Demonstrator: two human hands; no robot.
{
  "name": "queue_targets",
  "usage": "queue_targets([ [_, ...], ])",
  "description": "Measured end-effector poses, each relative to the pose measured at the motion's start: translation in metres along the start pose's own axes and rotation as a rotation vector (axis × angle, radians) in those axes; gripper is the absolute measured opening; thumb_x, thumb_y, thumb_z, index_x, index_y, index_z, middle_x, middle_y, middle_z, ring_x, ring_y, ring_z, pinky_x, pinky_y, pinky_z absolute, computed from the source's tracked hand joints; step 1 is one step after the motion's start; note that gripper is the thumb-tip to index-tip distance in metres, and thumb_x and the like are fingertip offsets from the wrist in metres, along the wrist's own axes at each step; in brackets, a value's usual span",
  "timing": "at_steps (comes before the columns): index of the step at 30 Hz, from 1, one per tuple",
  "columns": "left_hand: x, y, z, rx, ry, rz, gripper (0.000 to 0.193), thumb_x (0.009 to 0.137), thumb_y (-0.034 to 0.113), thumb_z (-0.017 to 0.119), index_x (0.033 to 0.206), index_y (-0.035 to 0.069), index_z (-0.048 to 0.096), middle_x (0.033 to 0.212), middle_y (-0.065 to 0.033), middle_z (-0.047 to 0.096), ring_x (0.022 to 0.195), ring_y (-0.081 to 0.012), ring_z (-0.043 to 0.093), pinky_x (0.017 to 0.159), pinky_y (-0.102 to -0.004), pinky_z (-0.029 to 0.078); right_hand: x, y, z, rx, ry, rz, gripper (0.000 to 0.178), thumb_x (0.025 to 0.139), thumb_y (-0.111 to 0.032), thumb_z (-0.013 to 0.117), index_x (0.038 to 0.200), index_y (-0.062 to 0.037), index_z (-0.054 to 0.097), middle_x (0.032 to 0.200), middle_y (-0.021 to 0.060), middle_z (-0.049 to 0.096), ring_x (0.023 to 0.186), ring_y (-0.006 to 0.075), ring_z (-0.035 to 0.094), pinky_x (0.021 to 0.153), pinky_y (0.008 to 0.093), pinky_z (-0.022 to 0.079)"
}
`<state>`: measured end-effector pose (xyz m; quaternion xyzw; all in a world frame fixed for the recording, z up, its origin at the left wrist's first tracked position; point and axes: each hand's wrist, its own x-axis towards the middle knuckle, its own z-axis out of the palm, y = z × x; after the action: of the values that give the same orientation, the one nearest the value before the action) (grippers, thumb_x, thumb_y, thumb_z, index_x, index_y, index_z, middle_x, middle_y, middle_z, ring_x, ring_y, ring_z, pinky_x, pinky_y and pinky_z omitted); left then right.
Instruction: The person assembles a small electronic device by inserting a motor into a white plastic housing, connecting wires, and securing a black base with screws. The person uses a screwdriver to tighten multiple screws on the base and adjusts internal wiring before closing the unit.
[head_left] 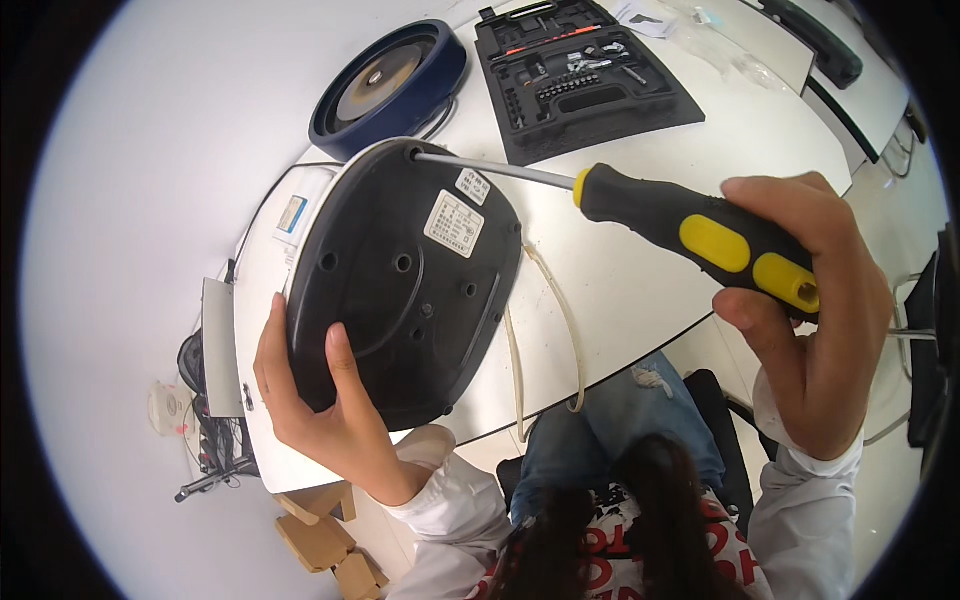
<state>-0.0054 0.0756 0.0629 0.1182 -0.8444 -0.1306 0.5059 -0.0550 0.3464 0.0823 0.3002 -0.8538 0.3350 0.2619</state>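
Note:
My right hand [815,290] is wrapped round the black and yellow handle of a screwdriver [690,222]. The screwdriver's metal shaft points left, and its tip is in a hole near the top edge of a black appliance base [400,280]. That base is tilted up with its underside facing me, showing several recessed holes and two pale labels. My left hand [330,400] grips its lower left edge, the thumb on the black underside. Whether a screw sits under the tip cannot be seen.
Behind the base stands a round dark blue part [385,90] with a metal disc inside. An open black tool case [590,85] with sockets and bits lies on the white table [640,290]. A cream cord [555,290] hangs over the near edge. Cardboard boxes [320,530] are below left.

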Motion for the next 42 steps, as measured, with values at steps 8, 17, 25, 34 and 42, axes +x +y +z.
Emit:
queue_targets([
  [8,-0.002,-0.005,-0.001,0.014,0.007,0.005,0.034,0.080,0.006,0.065,0.113,0.001,0.060,0.106,-0.0124,0.062,0.093,-0.0236,0.060,0.081,-0.0324,0.048,0.006,-0.006,-0.006,0.068,-0.044,-0.055,0.048,0.062,0.001,0.071,0.103,-0.0064,0.048,0.105,0.0143,0.049,0.093,0.0241,0.053,0.067,0.0326,0.052],
  [17,-0.003,-0.003,0.000,0.026,-0.002,0.003,0.034,0.082,0.010,0.064,0.114,0.001,0.059,0.108,-0.0127,0.061,0.094,-0.0227,0.060,0.081,-0.0312,0.049,0.008,0.004,0.006,0.086,0.033,0.023,0.044,0.073,0.002,0.061,0.114,-0.0043,0.046,0.108,0.0152,0.046,0.084,0.0217,0.054,0.062,0.0275,0.046],
  [25,-0.004,-0.001,0.001,-0.025,0.015,-0.011,0.034,0.083,0.011,0.064,0.115,0.001,0.058,0.111,-0.0136,0.060,0.096,-0.0232,0.059,0.083,-0.0317,0.048,0.007,0.000,-0.006,-0.034,-0.053,0.053,0.033,0.076,-0.004,0.061,0.107,-0.0050,0.048,0.103,0.0153,0.049,0.085,0.0225,0.056,0.065,0.0291,0.050],
  [34,-0.005,-0.002,0.001,0.000,-0.001,-0.013,0.035,0.083,0.012,0.063,0.116,-0.001,0.057,0.111,-0.0147,0.060,0.099,-0.0236,0.058,0.085,-0.0323,0.047,-0.002,-0.001,0.000,0.113,0.038,0.081,0.049,0.069,0.000,0.067,0.112,-0.0056,0.044,0.113,0.0156,0.047,0.089,0.0207,0.056,0.064,0.0260,0.049],
  [42,-0.004,0.002,0.001,0.017,0.011,-0.053,0.035,0.082,0.009,0.064,0.115,0.001,0.058,0.110,-0.0138,0.060,0.097,-0.0234,0.059,0.084,-0.0318,0.047,0.005,0.009,-0.003,0.128,-0.012,0.065,0.053,0.072,-0.002,0.066,0.118,-0.0050,0.041,0.110,0.0159,0.049,0.087,0.0203,0.056,0.065,0.0255,0.047],
])
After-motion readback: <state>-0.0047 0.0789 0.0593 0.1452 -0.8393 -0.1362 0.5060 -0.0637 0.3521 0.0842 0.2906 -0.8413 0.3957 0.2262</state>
